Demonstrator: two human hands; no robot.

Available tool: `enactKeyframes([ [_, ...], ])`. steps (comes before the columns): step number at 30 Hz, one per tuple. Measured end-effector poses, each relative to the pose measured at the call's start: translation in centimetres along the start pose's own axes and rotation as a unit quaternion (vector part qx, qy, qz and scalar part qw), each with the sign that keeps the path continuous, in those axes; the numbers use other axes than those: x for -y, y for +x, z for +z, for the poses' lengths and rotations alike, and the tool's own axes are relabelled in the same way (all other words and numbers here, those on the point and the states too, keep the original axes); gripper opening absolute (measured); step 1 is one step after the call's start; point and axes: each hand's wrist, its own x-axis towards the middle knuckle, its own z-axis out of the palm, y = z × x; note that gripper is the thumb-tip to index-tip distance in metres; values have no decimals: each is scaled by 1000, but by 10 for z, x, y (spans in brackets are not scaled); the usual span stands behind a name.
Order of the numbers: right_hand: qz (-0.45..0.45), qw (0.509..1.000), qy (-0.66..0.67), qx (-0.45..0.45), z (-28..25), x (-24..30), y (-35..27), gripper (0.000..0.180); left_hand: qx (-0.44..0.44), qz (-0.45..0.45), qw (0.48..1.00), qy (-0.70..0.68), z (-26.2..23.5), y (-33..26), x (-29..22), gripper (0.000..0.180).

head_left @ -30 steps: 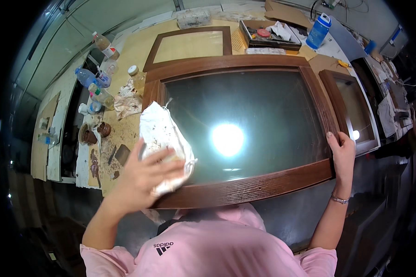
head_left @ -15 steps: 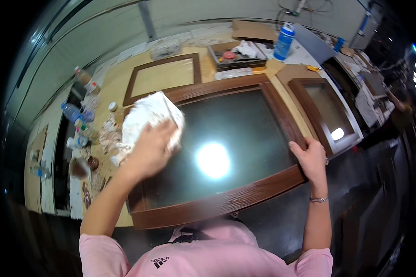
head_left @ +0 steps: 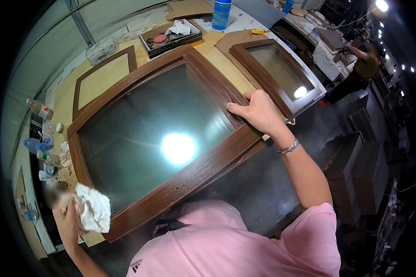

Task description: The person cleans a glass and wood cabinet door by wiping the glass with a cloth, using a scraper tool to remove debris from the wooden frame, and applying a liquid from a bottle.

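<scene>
Gripping the right rail of a wood-framed glass panel (head_left: pixel 152 131), the right hand (head_left: pixel 258 113) is pressing its thumb on top; the outer edge is hiding its other fingertips. The panel is lying on the workbench (head_left: pixel 231 76), a bright reflection (head_left: pixel 179 148) masking some glass. Beside the near-left corner, the left hand (head_left: pixel 68 222) is clasping a white cloth (head_left: pixel 94 207); blur is obscuring that hand's fingertips. A blue bottle (head_left: pixel 221 16) is extending out of view.

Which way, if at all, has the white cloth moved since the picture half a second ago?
Yes: against the brown-framed glass panel, the white cloth has moved toward the near side, from over its far-left part to its near-left corner.
</scene>
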Motion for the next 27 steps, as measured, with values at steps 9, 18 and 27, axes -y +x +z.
enactKeyframes([
  [9,26,995,54,84,0,-9,30,55,-73,-114,987,-89,40,-99,26,19],
  [18,72,944,284,152,-4,-15,23,33,-110,-94,989,9,81,-124,-22,8],
  [27,110,924,310,197,-1,-22,25,27,-195,-127,932,-279,104,-131,-17,27],
])
